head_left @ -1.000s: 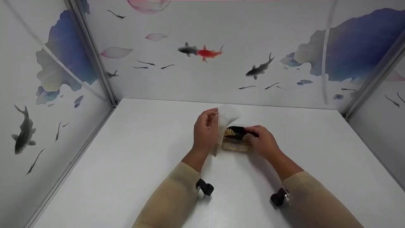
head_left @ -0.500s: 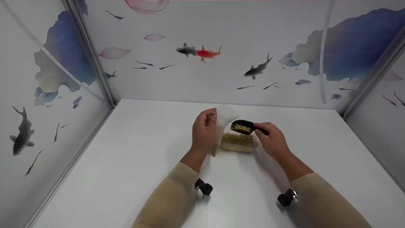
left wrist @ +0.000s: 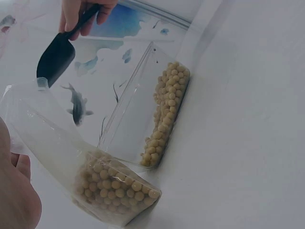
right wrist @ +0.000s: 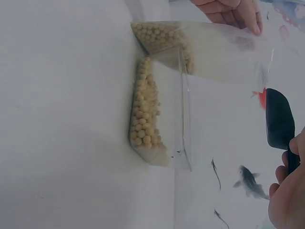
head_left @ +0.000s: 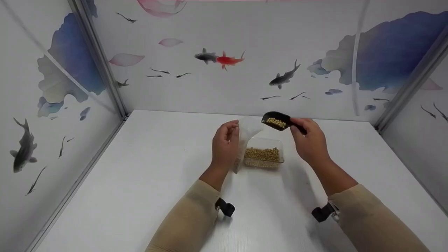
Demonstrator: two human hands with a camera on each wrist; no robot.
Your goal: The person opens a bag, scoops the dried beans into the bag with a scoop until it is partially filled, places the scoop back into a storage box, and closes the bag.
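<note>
A clear plastic bag (head_left: 247, 130) stands upright, its top edge pinched by my left hand (head_left: 225, 144); round yellow beans fill its lower part (left wrist: 112, 186). Touching or very near it on the right is a clear rectangular box (head_left: 281, 148) partly filled with the same beans (right wrist: 144, 114). My right hand (head_left: 311, 141) grips the handle of a black scoop (head_left: 280, 117), which holds some beans and hangs above and behind the box. In the left wrist view the tip of the scoop (left wrist: 55, 56) lies by the bag's mouth.
The white table (head_left: 140, 175) runs back to a white wall (head_left: 224, 91) painted with fish and leaves. Metal posts (head_left: 101, 63) stand at the back corners. A small black device is fixed at each sleeve cuff.
Out of the box, my right hand has lifted the scoop with beans in it, upward and slightly to the right. My left hand and the bag have stayed nearly still.
</note>
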